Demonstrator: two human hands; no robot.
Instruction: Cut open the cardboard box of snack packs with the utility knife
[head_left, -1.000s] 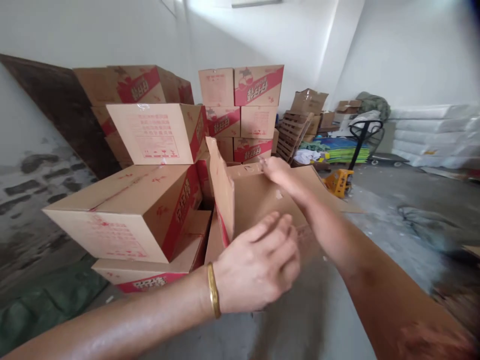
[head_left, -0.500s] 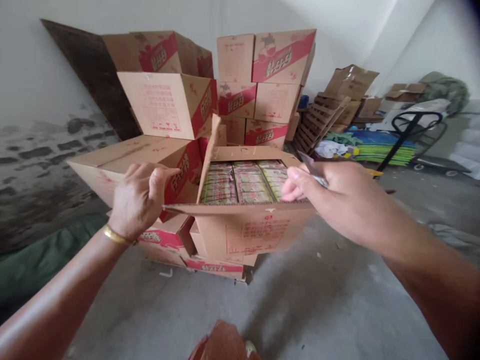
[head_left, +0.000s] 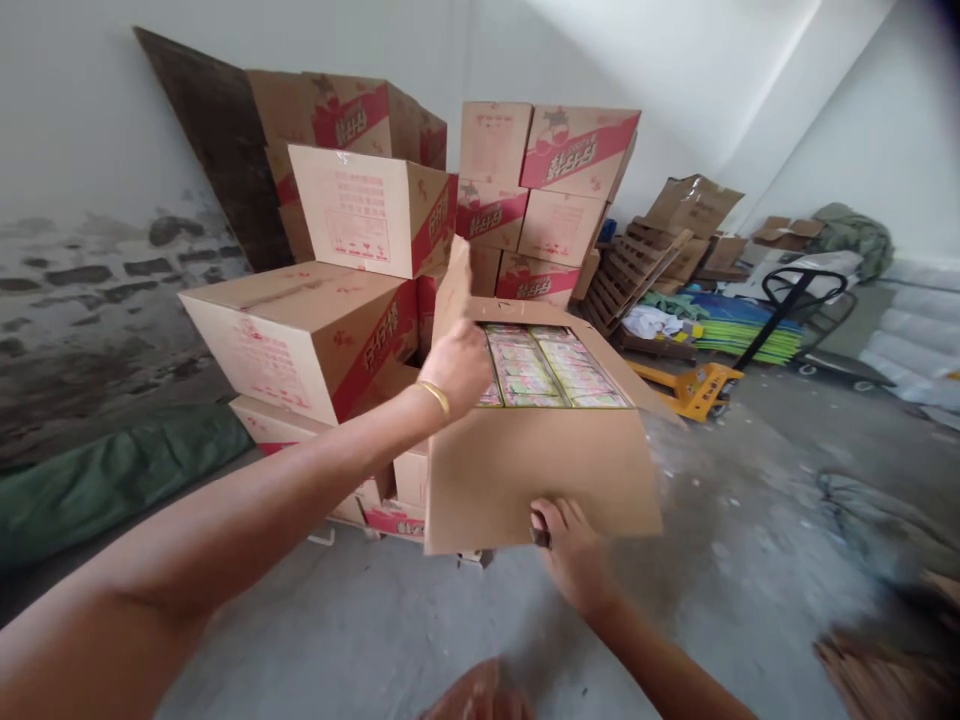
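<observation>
An open cardboard box (head_left: 480, 485) stands in front of me, its front flap folded down and its left flap (head_left: 452, 290) raised. Rows of pink and green packets (head_left: 525, 365) fill it. My left hand (head_left: 459, 365), with a gold bracelet at the wrist, is over the box's left side, at the packets beside the left flap. Its fingertips are hidden behind the hand. Low on the front flap, my right hand (head_left: 576, 550) is closed around a small dark object (head_left: 539, 530), seemingly the knife whose pointed metal blade showed earlier.
Printed cartons (head_left: 300, 300) are stacked to the left, and more cartons (head_left: 559, 220) rise behind. A yellow pallet jack (head_left: 697, 390) stands to the right, near a wooden pallet (head_left: 637, 275). Green cloth (head_left: 135, 480) lies along the left wall.
My left hand has moved right, over the packets. My right hand has come down to the front flap, which now hangs folded outward. The view has shifted slightly.
</observation>
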